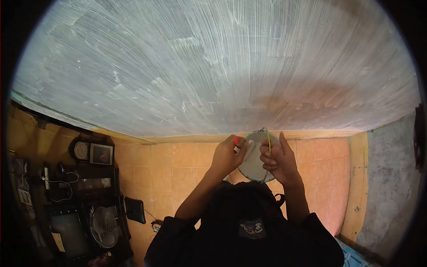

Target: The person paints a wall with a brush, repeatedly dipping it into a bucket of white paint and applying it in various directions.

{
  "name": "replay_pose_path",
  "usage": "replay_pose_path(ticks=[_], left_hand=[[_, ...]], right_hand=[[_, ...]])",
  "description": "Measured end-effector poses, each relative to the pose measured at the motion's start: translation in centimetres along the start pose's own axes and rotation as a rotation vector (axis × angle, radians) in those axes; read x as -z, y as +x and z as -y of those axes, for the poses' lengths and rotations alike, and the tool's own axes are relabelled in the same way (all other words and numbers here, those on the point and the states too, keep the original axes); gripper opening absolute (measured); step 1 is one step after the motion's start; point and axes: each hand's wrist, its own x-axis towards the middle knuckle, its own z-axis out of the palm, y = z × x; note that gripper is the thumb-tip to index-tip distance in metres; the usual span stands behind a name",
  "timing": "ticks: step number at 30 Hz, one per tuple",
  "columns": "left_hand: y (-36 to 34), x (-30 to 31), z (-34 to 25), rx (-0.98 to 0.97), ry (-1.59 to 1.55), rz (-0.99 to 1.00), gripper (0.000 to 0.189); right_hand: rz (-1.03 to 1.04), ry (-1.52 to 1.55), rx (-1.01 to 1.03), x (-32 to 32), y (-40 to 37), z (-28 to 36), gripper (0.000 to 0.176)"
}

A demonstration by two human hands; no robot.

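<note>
A round bucket [252, 167] with pale grey contents is held up in front of my dark shirt. My right hand [278, 161] is wrapped round its yellow-green handle [269, 144], with the thumb raised. At the bucket's left rim my left hand [230, 155] pinches a small red object [237, 140]; a whitish part beside the fingers reaches over the bucket. What the red object belongs to is mostly hidden by the fingers.
A wall [200, 66] with streaky whitish coating rises ahead. Orange floor tiles [160, 178] lie below. At the left stand a fan [105, 227], a clock [82, 150], a framed picture [101, 154] and a screen [69, 231]. A grey wall [391, 178] is at the right.
</note>
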Motion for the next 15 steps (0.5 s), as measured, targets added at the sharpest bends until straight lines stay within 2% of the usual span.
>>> replay_pose_path(ticks=[5, 15], left_hand=[[0.2, -1.3, 0.4, -0.039, 0.163, 0.033, 0.014], [-0.2, -2.7, 1.0, -0.142, 0.297, -0.031, 0.011]], right_hand=[[0.074, 0.050, 0.002, 0.0, -0.4, 0.5, 0.061], [0.031, 0.027, -0.001, -0.4, -0.7, 0.8, 0.063]])
